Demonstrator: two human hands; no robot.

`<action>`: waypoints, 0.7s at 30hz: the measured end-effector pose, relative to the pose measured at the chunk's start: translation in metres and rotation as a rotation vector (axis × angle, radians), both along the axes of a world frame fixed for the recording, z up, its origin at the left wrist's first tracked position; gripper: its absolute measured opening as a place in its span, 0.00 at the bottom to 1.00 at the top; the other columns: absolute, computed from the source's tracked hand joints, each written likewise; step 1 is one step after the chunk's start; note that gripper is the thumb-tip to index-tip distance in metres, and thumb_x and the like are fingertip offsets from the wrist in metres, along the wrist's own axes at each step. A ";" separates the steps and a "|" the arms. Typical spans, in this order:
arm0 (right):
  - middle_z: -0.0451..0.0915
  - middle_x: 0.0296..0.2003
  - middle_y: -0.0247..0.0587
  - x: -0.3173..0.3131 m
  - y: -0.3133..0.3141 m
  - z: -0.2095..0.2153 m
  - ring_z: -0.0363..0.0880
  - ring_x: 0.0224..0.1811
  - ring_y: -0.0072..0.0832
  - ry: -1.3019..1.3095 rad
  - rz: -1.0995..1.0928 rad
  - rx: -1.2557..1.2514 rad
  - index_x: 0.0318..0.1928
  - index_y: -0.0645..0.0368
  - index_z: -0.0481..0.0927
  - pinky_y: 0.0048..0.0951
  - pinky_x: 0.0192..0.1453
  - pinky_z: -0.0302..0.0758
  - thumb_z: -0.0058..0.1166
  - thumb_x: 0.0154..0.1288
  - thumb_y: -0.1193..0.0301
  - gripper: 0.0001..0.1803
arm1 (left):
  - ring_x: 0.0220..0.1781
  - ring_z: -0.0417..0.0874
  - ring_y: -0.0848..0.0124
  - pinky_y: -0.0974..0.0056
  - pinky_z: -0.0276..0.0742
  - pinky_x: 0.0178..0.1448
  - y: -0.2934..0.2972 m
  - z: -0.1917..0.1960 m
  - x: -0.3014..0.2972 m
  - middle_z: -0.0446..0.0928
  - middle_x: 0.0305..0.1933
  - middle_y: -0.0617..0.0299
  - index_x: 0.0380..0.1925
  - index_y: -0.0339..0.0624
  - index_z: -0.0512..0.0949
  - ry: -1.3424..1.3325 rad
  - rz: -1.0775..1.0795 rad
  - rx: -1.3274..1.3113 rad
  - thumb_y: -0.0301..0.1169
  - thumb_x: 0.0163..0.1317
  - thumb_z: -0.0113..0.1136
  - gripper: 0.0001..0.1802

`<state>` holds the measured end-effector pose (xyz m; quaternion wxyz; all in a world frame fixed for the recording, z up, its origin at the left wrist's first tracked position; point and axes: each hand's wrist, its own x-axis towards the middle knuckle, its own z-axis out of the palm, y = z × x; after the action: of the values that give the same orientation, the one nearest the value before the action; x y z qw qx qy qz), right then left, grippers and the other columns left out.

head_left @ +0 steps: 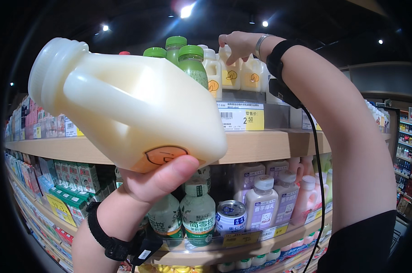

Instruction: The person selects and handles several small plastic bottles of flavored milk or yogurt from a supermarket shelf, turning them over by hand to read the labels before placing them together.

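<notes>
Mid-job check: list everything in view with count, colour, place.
large jug: one, cream, tilted, left foreground
shelf jugs: at least three, cream, upper shelf
green-capped bottles: at least three, behind large jug
price tags: several, white and yellow, shelf edges
shelves: several, pale wood edges, stacked
white-green bottles: at least two, lower shelf
can: one, blue and white, lower shelf
purple-labelled bottles: several, right of can
pink bottles: several, lower shelf right
cartons: many, green and white, lower left
cable: one, black, right of centre
ceiling lights: several, white, top
straps: two, black, one per arm
left hand: one, holding large jug
right hand: one, at shelf jugs; contact unclear
</notes>
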<state>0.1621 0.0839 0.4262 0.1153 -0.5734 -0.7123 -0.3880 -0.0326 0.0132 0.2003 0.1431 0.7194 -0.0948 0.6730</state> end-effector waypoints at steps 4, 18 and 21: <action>0.74 0.37 0.46 -0.005 -0.010 0.018 0.76 0.31 0.29 0.111 0.171 -0.005 0.48 0.59 0.68 0.26 0.33 0.77 0.52 0.50 0.71 0.22 | 0.43 0.73 0.68 0.65 0.70 0.48 0.000 -0.002 0.000 0.71 0.42 0.58 0.46 0.37 0.66 -0.020 -0.047 0.001 0.35 0.41 0.63 0.30; 0.73 0.36 0.44 -0.047 -0.025 0.010 0.74 0.33 0.27 -0.012 0.416 -0.077 0.47 0.59 0.69 0.25 0.35 0.73 0.62 0.46 0.66 0.26 | 0.44 0.73 0.68 0.65 0.69 0.49 -0.001 0.000 -0.002 0.71 0.43 0.57 0.48 0.37 0.64 -0.053 -0.068 0.034 0.35 0.42 0.63 0.32; 0.74 0.35 0.42 -0.049 -0.018 0.017 0.75 0.32 0.27 -0.025 0.371 -0.014 0.45 0.59 0.69 0.25 0.34 0.74 0.62 0.47 0.67 0.24 | 0.44 0.73 0.68 0.65 0.69 0.49 0.000 -0.003 -0.002 0.71 0.43 0.57 0.48 0.37 0.64 -0.051 -0.066 -0.044 0.36 0.42 0.63 0.32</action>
<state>0.1126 0.0661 0.4436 0.1719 -0.4283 -0.8098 -0.3623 -0.0348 0.0137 0.1975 0.1786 0.6953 -0.1071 0.6879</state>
